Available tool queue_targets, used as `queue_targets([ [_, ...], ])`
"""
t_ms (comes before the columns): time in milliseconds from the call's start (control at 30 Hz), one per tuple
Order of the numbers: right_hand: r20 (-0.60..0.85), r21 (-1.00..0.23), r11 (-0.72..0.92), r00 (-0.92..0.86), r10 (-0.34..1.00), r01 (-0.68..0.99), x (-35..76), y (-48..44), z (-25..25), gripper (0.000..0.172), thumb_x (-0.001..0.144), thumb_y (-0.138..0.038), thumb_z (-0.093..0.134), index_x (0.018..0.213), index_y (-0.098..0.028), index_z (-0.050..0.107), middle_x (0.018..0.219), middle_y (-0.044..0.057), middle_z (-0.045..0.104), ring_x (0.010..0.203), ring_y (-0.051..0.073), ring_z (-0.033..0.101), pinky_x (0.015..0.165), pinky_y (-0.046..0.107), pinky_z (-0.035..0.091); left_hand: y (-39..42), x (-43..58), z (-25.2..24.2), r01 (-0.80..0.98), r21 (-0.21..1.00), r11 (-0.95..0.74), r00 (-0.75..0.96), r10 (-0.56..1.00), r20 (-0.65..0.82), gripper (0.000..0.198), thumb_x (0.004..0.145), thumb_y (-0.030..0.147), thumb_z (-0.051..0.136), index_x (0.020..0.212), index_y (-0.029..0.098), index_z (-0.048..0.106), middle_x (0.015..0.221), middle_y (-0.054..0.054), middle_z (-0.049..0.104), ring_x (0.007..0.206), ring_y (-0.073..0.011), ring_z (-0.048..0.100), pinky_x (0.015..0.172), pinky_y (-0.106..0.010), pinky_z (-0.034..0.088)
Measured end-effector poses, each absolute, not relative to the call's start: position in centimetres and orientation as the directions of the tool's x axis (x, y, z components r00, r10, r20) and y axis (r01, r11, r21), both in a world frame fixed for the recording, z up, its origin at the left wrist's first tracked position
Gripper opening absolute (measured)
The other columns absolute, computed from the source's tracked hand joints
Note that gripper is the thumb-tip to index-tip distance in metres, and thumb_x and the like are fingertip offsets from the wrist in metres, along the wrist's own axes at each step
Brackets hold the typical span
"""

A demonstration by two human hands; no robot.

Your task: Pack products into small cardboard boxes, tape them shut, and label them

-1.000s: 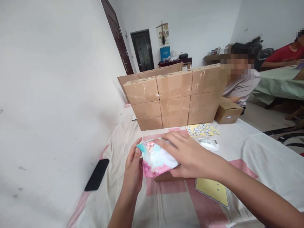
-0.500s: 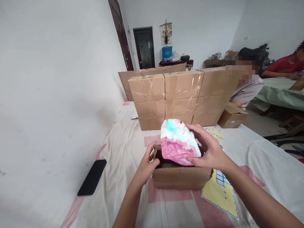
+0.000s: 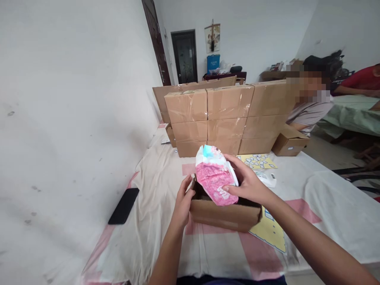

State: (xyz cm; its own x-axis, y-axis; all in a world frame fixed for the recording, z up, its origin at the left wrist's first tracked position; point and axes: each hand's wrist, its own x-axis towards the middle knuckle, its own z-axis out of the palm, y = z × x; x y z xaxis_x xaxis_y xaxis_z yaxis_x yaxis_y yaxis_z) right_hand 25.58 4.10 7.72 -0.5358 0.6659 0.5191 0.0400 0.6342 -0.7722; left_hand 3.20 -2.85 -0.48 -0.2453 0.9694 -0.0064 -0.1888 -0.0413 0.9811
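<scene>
A small open cardboard box (image 3: 224,215) stands on the cloth-covered table in front of me. My left hand (image 3: 181,202) is closed on the box's left edge, thumb on the near side. In my right hand (image 3: 247,182) is a soft pink-and-white packet (image 3: 215,178) with a light blue patch at its top. My thumb lies across its front while the other fingers are behind it. The packet is tilted over the box opening, and it hides most of the inside.
Taped cardboard boxes (image 3: 225,103) form a stacked wall beyond my hands. A black phone (image 3: 124,206) lies at left beside the white wall. Yellow printed sheets (image 3: 271,233) and a white object (image 3: 267,179) are at right. A person (image 3: 311,107) sits behind a smaller carton (image 3: 289,142).
The packet has turned steeper and moved slightly left in my right hand. The box has rotated a little, its right end now nearer me. The whole view has shifted slightly.
</scene>
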Motion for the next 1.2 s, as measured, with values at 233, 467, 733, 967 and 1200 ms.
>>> queue_targets([
  [233, 0.465, -0.825, 0.563, -0.5, 0.731, 0.057, 25.7, 4.3, 8.0, 0.078, 0.083, -0.042, 0.078, 0.15, -0.03, 0.041, 0.158, 0.012, 0.04, 0.142, 0.033, 0.045, 0.111, 0.049, 0.046, -5.1, 2.9, -0.6, -0.212, 0.977, -0.022, -0.056, 0.998, 0.01, 0.078, 0.075, 0.028, 0.067, 0.149, 0.031, 0.044, 0.165, -0.005, 0.032, 0.152, -0.0308, 0.029, 0.12, -0.045, 0.034],
  [467, 0.445, -0.642, 0.745, -0.702, 0.555, 0.182, 26.6, 4.5, 8.2, 0.086, 0.081, -0.035, 0.078, 0.155, -0.037, 0.034, 0.151, 0.01, 0.044, 0.139, 0.032, 0.046, 0.109, 0.048, 0.046, -5.8, 3.3, -1.2, -0.254, 0.965, -0.06, -0.05, 0.998, 0.049, 0.076, 0.085, 0.035, 0.067, 0.155, 0.034, 0.037, 0.164, -0.005, 0.035, 0.152, -0.031, 0.031, 0.121, -0.045, 0.033],
  [733, 0.289, -0.525, 0.795, -0.815, 0.502, 0.303, 27.5, 1.9, 9.2, 0.074, 0.083, -0.031, 0.073, 0.149, -0.036, 0.041, 0.147, 0.009, 0.049, 0.126, 0.029, 0.057, 0.092, 0.036, 0.054, -6.1, 4.4, -1.5, -0.266, 0.964, -0.011, -0.13, 0.991, -0.024, 0.063, 0.088, 0.044, 0.067, 0.147, 0.029, 0.049, 0.149, -0.008, 0.056, 0.137, -0.0317, 0.052, 0.113, -0.045, 0.044],
  [967, 0.267, -0.567, 0.68, -0.677, 0.686, 0.465, 27.3, 0.6, 8.6, 0.053, 0.081, -0.037, 0.074, 0.126, -0.027, 0.048, 0.127, 0.008, 0.062, 0.108, 0.027, 0.063, 0.083, 0.036, 0.054, -6.4, 5.0, -3.0, -0.208, 0.978, -0.011, -0.262, 0.964, -0.045, 0.055, 0.093, 0.044, 0.056, 0.147, 0.03, 0.05, 0.158, -0.004, 0.045, 0.149, -0.0284, 0.036, 0.123, -0.045, 0.03],
  [1200, 0.045, -0.382, 0.691, -0.734, 0.677, 0.614, 27.0, 0.7, 8.5, 0.044, 0.083, -0.036, 0.069, 0.121, -0.021, 0.052, 0.122, 0.013, 0.065, 0.108, 0.032, 0.065, 0.082, 0.041, 0.052, -6.3, 5.5, -3.0, -0.201, 0.979, 0.025, -0.293, 0.952, -0.085, 0.051, 0.092, 0.034, 0.051, 0.143, 0.029, 0.054, 0.158, -0.001, 0.045, 0.151, -0.0271, 0.033, 0.126, -0.045, 0.024],
])
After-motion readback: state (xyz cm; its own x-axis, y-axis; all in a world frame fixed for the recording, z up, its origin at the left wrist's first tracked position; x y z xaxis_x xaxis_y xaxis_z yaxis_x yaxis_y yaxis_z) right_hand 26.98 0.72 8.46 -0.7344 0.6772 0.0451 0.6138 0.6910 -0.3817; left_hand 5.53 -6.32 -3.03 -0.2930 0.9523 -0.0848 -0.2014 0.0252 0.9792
